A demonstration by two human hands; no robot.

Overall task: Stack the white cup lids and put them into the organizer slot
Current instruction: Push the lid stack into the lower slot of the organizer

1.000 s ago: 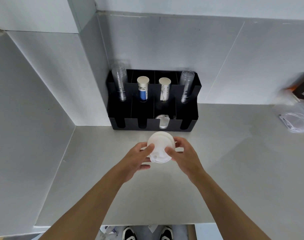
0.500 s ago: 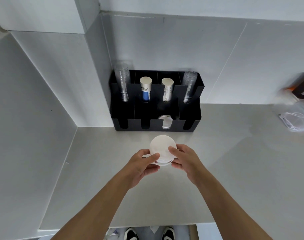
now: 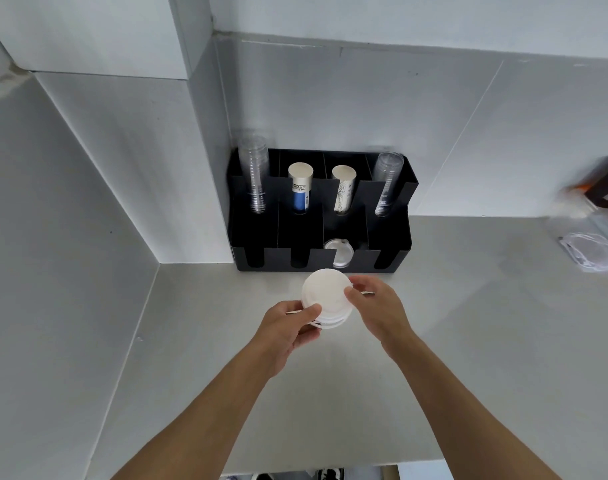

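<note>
Left hand (image 3: 284, 323) and right hand (image 3: 374, 308) both pinch a short stack of white lids (image 3: 326, 297) from opposite sides, left thumb on the near-left rim, right fingertips (image 3: 350, 292) on the right rim. Neither hand is spread flat; each is curled onto the stack. The stack is held clear above the table (image 3: 468, 323), top face tilted toward the camera, with rims of lower lids showing beneath the upper one, slightly offset. How many lids it holds cannot be told. Directly beyond the hands, against the wall, stands the black organizer (image 3: 321, 209). Its front row has four notched slots; the third from the left already contains a lid (image 3: 337, 252) standing on edge. That slot lies straight ahead of the stack and just beyond it, marginally right of the stack's centre, so the right hand is judged the nearer. Judgement: the stack's axis must be turned horizontal, lids on edge, to enter the slot. The rear row holds clear cups (image 3: 255, 174) at both ends and paper cups (image 3: 300, 188) between. Blurred items lie far right.
</note>
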